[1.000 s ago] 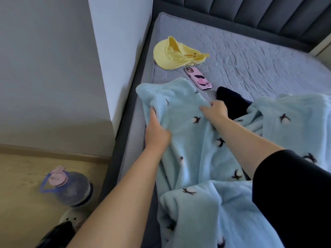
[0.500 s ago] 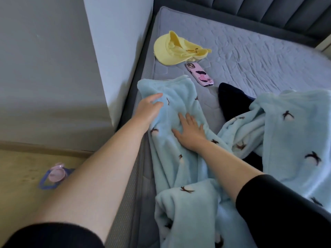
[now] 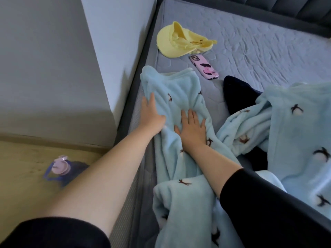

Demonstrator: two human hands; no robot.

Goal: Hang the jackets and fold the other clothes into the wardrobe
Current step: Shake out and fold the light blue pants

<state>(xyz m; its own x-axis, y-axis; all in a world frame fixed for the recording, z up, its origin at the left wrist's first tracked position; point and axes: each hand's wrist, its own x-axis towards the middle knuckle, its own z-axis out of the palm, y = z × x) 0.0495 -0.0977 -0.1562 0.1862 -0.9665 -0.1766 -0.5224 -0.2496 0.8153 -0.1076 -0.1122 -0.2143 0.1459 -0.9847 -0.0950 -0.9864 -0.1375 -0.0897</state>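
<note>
A light blue fleece garment [image 3: 180,92] with small dark bird prints lies spread along the left side of the grey mattress [image 3: 259,51]. My left hand [image 3: 152,115] rests flat on its left edge, fingers apart. Beside it, my right hand [image 3: 193,127] presses flat on the fleece with fingers spread. More of the same blue fleece [image 3: 295,131] is bunched at the right. A dark navy garment [image 3: 238,92] lies partly under that bunch.
A yellow sun hat [image 3: 179,42] and a pink-cased phone [image 3: 204,67] lie on the mattress beyond the fleece. A grey cabinet side [image 3: 53,68] stands close on the left. A water jug with a lilac lid [image 3: 60,165] sits on the wooden floor.
Both hands let go of the fleece they had gripped and now lie flat on it. The right hand drew back toward me, and the left slid along the left edge.
</note>
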